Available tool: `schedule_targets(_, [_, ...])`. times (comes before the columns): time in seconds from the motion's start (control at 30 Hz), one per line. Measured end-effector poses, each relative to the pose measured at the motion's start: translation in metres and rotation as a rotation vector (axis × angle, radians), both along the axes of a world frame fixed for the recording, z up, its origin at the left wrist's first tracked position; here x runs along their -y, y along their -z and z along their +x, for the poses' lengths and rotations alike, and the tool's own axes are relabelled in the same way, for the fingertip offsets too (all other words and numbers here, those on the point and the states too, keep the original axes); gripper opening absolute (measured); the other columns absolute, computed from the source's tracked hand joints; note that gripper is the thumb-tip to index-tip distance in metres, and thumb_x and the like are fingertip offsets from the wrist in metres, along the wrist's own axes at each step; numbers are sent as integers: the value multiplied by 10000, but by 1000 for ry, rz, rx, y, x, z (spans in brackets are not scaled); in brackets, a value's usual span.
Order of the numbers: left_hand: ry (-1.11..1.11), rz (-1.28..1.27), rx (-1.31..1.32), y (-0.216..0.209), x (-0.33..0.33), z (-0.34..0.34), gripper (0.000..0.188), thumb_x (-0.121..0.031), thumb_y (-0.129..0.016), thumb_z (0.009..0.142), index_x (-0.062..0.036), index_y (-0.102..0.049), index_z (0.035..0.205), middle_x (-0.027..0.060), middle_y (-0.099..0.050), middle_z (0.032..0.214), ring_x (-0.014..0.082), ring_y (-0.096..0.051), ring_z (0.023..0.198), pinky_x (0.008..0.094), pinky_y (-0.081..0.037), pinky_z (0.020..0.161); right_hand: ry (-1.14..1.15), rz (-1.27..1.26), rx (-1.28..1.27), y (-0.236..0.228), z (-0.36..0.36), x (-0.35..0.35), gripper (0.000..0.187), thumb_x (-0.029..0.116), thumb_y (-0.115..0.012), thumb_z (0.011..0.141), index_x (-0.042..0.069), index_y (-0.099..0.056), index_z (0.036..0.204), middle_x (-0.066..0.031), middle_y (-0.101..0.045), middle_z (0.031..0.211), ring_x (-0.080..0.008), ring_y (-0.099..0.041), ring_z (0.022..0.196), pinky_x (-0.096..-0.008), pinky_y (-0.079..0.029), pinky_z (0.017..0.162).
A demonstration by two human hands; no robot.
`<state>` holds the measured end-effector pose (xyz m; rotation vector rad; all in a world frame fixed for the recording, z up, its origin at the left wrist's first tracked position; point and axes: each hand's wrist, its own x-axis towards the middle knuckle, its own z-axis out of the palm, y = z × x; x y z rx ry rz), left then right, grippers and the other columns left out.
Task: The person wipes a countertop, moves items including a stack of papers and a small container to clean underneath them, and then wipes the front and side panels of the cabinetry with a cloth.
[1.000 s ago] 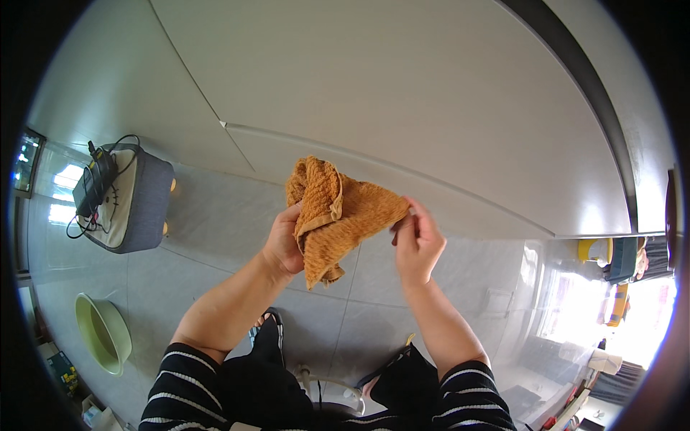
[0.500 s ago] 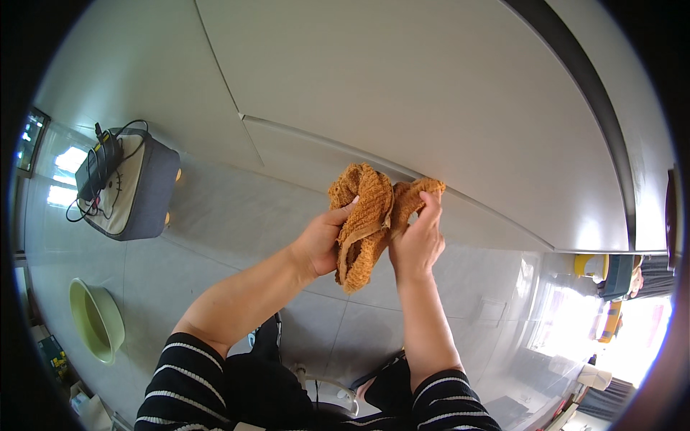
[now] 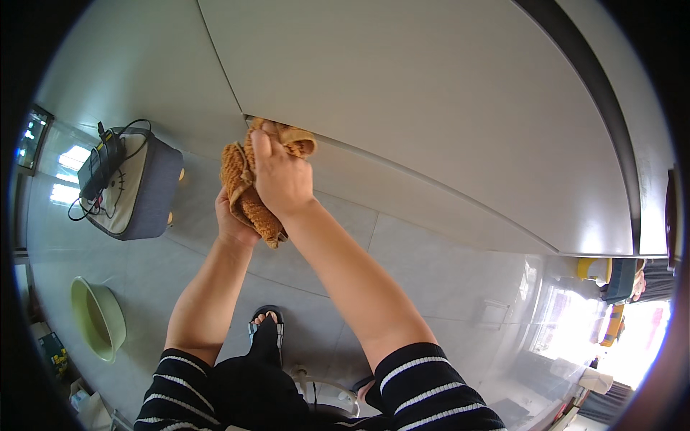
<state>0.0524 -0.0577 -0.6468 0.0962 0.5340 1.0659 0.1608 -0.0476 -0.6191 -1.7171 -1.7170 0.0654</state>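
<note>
A bunched orange-brown towel [image 3: 241, 176] is held in both hands, up against the lower edge of a large pale cabinet panel [image 3: 402, 86]. My right hand [image 3: 282, 172] grips the upper part of the towel, its knuckles close to the gap under the panel. Part of the cloth sits at that gap, near the corner where the vertical seam ends. My left hand [image 3: 233, 219] is closed on the lower, hanging part, with its fingers mostly hidden behind the cloth.
A grey storage stool [image 3: 154, 190] with a black adapter and cables [image 3: 100, 169] on top stands on the left. Below it is a pale green basin [image 3: 97, 320] on the grey tiled floor [image 3: 345, 287]. My sandalled foot [image 3: 267, 316] is below my forearms.
Both hands have moved left along the cabinet's lower edge with the towel. My right hand now presses cloth up at the gap near the seam; my foot has come into view.
</note>
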Motion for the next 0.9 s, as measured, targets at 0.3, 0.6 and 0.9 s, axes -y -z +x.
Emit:
schedule_targets(0.3, [50, 24, 53, 6, 8, 5, 433, -284, -300, 1006, -45, -486, 1315, 132, -562, 1283, 267, -586, 1143, 411, -515, 962, -243, -190, -278, -10, 14, 26, 313, -1, -541, 832, 121, -509, 1118, -107, -702, 951, -351, -672, 770, -431, -531, 636])
schedule_targets(0.6, [653, 252, -377, 12, 45, 48, 339, -225, -588, 949, -68, -546, 1247, 76, -628, 1165, 185, -642, 1010, 326, -565, 828, -35, 34, -405, -2, 63, 142, 493, 72, -606, 695, 130, -644, 1183, -160, -571, 1110, -344, -553, 994, -451, -451, 865])
schedule_targets(0.9, [1255, 1009, -945, -20, 105, 91, 454, -71, -518, 891, -85, -477, 1343, 152, -657, 1067, 246, -649, 986, 367, -508, 856, 273, 219, -1107, 68, 79, 214, 576, 18, -537, 875, 87, -396, 1430, -144, -319, 1478, -291, -292, 1390, -401, -272, 1128])
